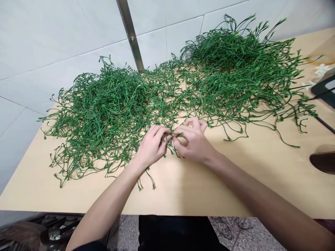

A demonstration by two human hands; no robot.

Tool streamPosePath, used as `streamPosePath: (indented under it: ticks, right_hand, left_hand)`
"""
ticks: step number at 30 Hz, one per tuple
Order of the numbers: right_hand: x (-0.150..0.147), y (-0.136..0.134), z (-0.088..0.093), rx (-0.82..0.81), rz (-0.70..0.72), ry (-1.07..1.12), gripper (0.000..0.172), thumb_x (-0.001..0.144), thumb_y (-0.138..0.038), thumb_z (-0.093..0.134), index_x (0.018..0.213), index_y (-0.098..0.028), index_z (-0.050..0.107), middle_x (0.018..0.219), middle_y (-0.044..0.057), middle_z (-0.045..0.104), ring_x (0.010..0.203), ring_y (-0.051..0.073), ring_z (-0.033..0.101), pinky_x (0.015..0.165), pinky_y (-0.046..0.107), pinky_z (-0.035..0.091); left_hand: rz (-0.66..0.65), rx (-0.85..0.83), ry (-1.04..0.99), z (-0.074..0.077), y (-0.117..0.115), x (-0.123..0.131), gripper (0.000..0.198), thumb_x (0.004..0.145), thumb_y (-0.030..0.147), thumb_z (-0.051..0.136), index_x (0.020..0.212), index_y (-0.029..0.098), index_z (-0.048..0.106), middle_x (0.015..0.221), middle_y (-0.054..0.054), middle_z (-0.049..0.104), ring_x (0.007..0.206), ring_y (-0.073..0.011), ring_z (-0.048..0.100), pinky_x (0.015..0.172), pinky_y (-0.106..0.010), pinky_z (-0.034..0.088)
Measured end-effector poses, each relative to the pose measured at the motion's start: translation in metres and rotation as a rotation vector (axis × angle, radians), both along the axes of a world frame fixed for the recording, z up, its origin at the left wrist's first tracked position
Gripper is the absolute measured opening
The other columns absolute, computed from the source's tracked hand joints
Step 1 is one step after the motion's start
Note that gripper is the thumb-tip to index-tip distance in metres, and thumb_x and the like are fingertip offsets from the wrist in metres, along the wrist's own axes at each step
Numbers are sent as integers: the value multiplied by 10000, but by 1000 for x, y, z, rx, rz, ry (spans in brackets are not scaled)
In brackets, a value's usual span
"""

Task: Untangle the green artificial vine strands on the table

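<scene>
Two heaps of thin green plastic stems lie on a pale wooden table (199, 188): a left heap (104, 111) and a right heap (235, 73), joined by stray strands. My left hand (153, 146) and my right hand (193, 141) meet at the near edge of the heaps. Both pinch the same small green stem piece (171, 136) between fingers and thumbs. Loose stem ends trail under my left wrist.
A white tiled wall with a metal strip (131, 33) rises behind the table. Dark objects (324, 90) and small white flower pieces (320, 69) lie at the right edge. A dark rounded thing (323, 162) sits at the right. Speckled floor shows below the table's front edge.
</scene>
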State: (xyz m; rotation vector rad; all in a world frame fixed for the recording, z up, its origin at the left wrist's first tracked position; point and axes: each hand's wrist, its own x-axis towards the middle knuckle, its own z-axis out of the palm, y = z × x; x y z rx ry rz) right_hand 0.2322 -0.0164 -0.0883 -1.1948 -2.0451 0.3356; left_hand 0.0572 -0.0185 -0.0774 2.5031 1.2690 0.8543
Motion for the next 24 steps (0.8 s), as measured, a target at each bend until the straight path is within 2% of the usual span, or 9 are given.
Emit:
streamPosePath:
  ticks: [6, 13, 19, 24]
  right_hand:
    - [2, 0, 2, 32, 28, -61, 109, 805, -206, 555, 715, -176, 607, 805, 39, 705, 964, 262, 458, 815, 420, 231]
    - [-1, 3, -4, -55, 19, 71, 104, 778, -207, 540, 680, -184, 570, 720, 24, 668, 910, 236, 477, 828, 415, 249]
    - [0, 3, -4, -37, 14, 18, 103, 785, -196, 545, 686, -180, 563, 760, 23, 682, 889, 228, 466, 803, 408, 237]
    - [3, 3, 1, -111, 121, -44, 201, 854, -206, 487, 665, -168, 544, 720, 35, 629, 842, 208, 457, 765, 392, 238]
  left_hand:
    - [-13, 48, -18, 0, 0, 0, 161, 922, 154, 478, 1007, 160, 615, 954, -77, 666, 908, -189, 554, 802, -334, 486]
    - [-7, 78, 162, -3, 0, -2, 270, 934, 172, 457, 1141, 156, 629, 1035, -106, 660, 945, -221, 515, 827, -377, 486]
    - [-14, 165, 188, -4, 0, -2, 214, 920, 139, 463, 1007, 139, 658, 900, -86, 666, 848, -207, 514, 744, -332, 481]
    - [1, 218, 199, -4, -1, -2, 214, 889, 84, 444, 955, 147, 638, 897, -84, 649, 832, -202, 531, 713, -312, 475]
